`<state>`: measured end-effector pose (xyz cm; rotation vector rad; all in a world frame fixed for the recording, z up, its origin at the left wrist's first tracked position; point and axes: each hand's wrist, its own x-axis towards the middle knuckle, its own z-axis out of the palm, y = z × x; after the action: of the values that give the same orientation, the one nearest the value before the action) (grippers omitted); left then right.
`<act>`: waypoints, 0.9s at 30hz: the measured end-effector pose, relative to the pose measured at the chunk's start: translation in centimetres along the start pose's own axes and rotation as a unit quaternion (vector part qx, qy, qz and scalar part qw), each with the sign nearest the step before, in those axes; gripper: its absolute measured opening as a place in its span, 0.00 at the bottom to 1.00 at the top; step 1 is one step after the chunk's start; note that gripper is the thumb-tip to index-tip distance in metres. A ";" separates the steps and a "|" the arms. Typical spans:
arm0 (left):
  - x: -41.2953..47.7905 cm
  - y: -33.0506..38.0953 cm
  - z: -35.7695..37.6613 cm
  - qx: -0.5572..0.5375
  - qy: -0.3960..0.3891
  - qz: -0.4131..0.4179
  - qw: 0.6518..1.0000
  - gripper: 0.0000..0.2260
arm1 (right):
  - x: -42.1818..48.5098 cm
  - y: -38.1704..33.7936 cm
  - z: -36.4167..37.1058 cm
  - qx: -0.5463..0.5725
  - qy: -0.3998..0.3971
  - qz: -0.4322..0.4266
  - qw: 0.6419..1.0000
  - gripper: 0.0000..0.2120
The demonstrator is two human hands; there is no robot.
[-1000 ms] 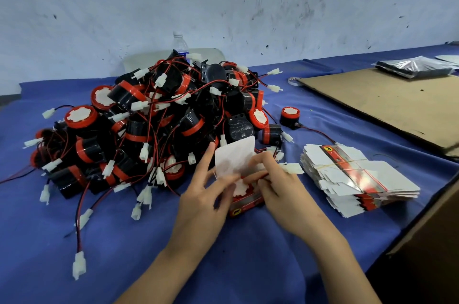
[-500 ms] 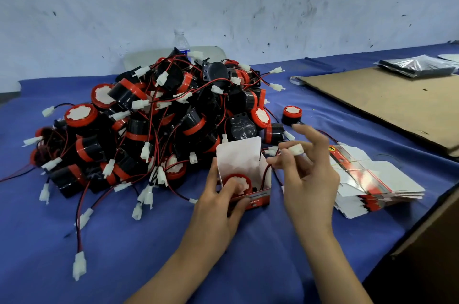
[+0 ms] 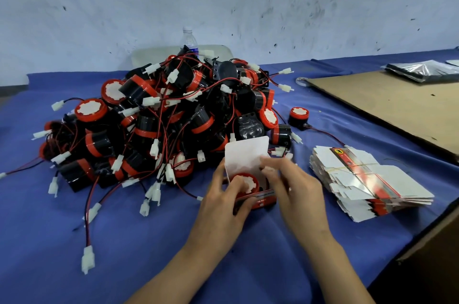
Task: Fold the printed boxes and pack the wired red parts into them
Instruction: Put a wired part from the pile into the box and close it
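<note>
A small printed box stands upright on the blue cloth with its white lid flap raised. Inside it sits a red part with a white face. My left hand grips the box's left side, the thumb resting on the part. My right hand is at the box's right edge, its fingers curled and blurred over the opening; what they pinch is not clear. A big heap of wired red and black parts lies behind the box. A banded stack of flat printed boxes lies to the right.
One loose red part lies right of the heap. A brown cardboard sheet covers the right rear, with a silvery bag beyond it. A water bottle stands behind the heap. A cardboard carton edge is at lower right.
My right hand, which held a white connector up beside the box, has come down to the box's opening. My left hand stays on the box and the part.
</note>
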<state>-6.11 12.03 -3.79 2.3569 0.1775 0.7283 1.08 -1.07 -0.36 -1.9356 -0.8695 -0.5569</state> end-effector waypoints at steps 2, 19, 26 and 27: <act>0.0 0.0 -0.1 -0.004 -0.001 0.001 1.000 0.07 | -0.2 -0.3 0.4 -0.043 -0.011 -0.023 0.999 0.09; -0.2 0.5 0.1 0.025 0.005 0.035 0.999 0.06 | -0.3 -0.2 1.8 -0.197 0.039 0.045 0.979 0.10; -0.5 0.8 0.0 0.029 -0.007 0.030 0.999 0.07 | -0.2 0.1 1.6 -0.212 0.029 0.016 0.977 0.06; -0.5 0.8 0.0 0.026 -0.007 0.033 0.999 0.08 | -0.2 0.1 1.6 -0.208 0.021 0.034 0.977 0.04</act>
<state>-6.59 11.30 -3.49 2.4264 0.1139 0.7481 1.13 0.21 -1.32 -2.3102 -0.6958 -0.7831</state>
